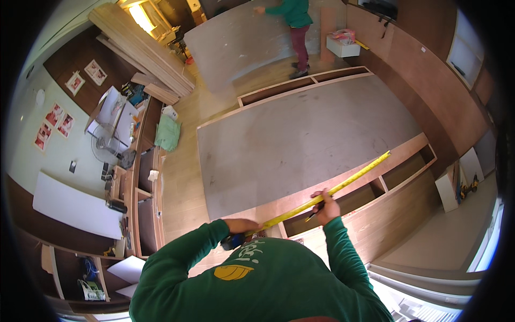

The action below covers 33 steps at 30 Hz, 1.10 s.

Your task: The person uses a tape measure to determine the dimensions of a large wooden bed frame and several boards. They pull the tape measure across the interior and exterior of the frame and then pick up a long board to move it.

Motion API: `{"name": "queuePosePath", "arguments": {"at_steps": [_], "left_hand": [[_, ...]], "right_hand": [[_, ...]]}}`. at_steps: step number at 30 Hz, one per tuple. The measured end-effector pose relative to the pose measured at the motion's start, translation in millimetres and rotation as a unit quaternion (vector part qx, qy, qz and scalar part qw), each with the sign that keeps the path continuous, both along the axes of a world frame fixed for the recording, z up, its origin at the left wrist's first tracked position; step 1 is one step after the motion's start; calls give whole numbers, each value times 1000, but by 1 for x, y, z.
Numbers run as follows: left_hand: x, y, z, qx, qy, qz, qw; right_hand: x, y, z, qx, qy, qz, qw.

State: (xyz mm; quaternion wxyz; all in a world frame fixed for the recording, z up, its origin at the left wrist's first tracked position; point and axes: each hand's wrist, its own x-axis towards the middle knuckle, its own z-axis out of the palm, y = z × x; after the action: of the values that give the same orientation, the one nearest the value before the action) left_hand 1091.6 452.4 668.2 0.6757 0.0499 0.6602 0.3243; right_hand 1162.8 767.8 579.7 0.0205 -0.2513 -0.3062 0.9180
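Note:
A tape measure with a dark blue case is in my left hand, close to my chest. Its yellow blade runs out to the far right, across the wooden frame. My right hand is closed at the blade's near edge, partway along it. A slim, dark, pencil-like tool sticks out of its fingers. Beneath the blade is a long wooden box frame with open compartments. The large grey panel lies flat beyond it.
Another person in a green top stands at the back, one hand by a large upright grey sheet. Long boards lean at the back left. A cluttered wooden cabinet runs along the left. A yellow drill is at the right.

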Motion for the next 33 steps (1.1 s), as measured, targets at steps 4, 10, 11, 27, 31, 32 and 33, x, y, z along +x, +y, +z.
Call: {"name": "queuePosePath", "arguments": {"at_steps": [4,10,11,27,31,32,33], "left_hand": [[-7,34,-19,130,127,44,982],[-22,76,-46,192,161,96,963],[-21,79,-52,203,165,97,960],[-42,-6,-129,-1,375,173,911],[-15,-59,-163,-56,167,446,878],[-20,-53,-180,-35,174,441,880],[-23,-40,-195,20,315,316,895]], "right_hand": [[4,-56,23,6,13,160,987],[6,-70,34,19,51,163,985],[7,-67,36,7,59,147,987],[77,-27,-21,83,-145,119,979],[55,-67,-19,157,-104,282,941],[46,-75,-25,237,-109,358,897],[33,-88,-14,279,-33,357,891]]}}
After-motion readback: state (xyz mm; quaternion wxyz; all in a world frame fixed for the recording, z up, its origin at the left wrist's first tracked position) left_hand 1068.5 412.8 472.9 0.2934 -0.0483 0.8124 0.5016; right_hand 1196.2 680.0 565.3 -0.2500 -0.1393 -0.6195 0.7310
